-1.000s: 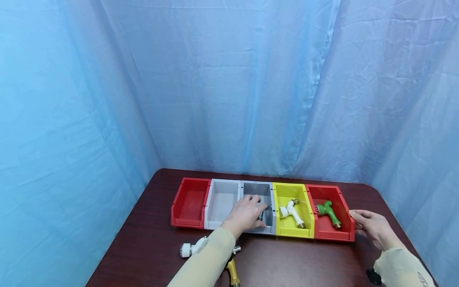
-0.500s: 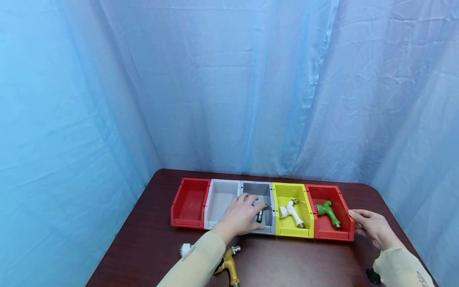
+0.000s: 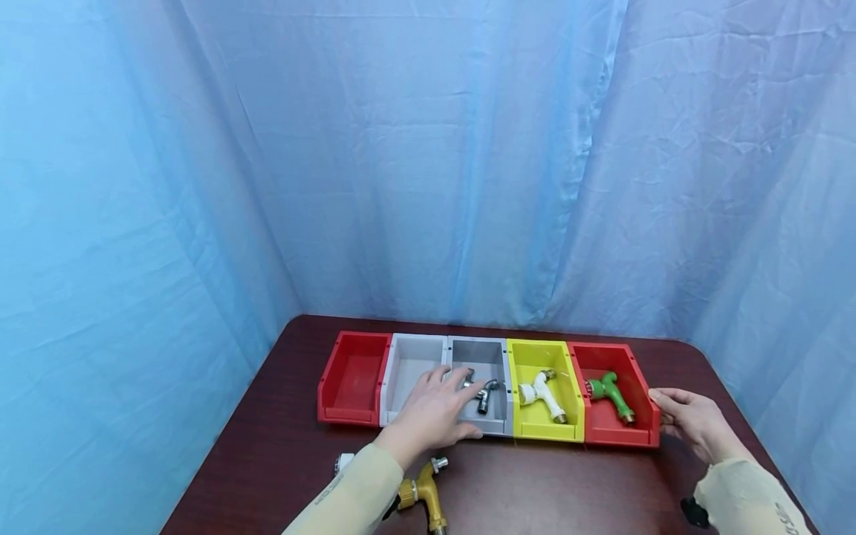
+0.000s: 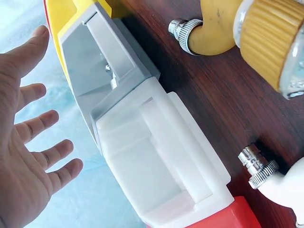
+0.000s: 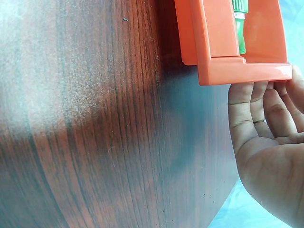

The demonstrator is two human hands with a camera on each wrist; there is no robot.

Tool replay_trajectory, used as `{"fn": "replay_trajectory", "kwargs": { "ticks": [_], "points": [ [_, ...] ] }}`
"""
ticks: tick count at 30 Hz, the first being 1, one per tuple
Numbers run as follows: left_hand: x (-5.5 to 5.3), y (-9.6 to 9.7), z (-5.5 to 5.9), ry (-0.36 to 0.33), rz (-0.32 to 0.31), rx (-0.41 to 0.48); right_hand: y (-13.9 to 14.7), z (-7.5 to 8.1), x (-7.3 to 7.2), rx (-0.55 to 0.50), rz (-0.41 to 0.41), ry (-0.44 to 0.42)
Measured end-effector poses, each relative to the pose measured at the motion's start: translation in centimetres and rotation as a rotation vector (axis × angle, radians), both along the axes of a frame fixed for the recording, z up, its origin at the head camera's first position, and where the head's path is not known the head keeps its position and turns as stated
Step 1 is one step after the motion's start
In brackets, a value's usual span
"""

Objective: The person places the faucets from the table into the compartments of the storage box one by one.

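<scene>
My left hand (image 3: 428,412) is over the white bin (image 3: 417,355) and the grey bin (image 3: 478,348), its fingers spread and holding nothing. Inside the grey bin lies a small chrome tap (image 3: 483,405), partly behind the fingers. At the far right, my right hand (image 3: 698,423) grips the side wall of a red bin (image 3: 642,438), thumb at the rim and fingers bent against the outside. A green tap (image 3: 611,394) lies in that bin. Between the grey and red bins, a yellow bin (image 3: 524,353) holds a white tap (image 3: 551,397).
Another red bin (image 3: 361,364) ends the row on the left. In front of the row, a yellow tap (image 3: 431,494) lies on the dark wooden table (image 3: 535,490). A second white tap (image 4: 289,187) is mostly behind the left sleeve in the head view. Blue curtains (image 3: 428,163) surround the table.
My left hand has drawn back out of the grey bin, leftward and toward me, uncovering the chrome tap. The left sleeve now hides more of the loose white tap. My right hand stays put.
</scene>
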State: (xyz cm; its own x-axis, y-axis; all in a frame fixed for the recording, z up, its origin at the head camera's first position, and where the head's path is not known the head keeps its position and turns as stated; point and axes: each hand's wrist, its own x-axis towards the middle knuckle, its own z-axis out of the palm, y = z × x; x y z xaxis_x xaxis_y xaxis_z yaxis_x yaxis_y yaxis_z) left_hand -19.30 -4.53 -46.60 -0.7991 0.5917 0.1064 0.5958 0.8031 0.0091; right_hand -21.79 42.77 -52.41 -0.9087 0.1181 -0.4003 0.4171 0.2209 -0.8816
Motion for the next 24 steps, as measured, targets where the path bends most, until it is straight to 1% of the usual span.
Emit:
{"fn": "replay_trajectory", "kwargs": {
  "ticks": [5,9,17,24],
  "points": [
    [0.8,-0.4,0.1,-0.009,0.003,-0.002,0.1,-0.2,0.0,-0.004,0.005,0.005],
    [1.3,-0.8,-0.1,-0.011,0.000,-0.018,0.2,-0.3,0.0,-0.014,0.003,0.011],
    [2.0,-1.6,-0.4,-0.089,0.010,-0.004,0.1,-0.2,0.0,-0.008,0.002,0.008],
    [2.7,-2.1,-0.9,-0.073,0.021,-0.035,0.1,-0.2,0.0,-0.010,-0.003,0.003]
  ]
}}
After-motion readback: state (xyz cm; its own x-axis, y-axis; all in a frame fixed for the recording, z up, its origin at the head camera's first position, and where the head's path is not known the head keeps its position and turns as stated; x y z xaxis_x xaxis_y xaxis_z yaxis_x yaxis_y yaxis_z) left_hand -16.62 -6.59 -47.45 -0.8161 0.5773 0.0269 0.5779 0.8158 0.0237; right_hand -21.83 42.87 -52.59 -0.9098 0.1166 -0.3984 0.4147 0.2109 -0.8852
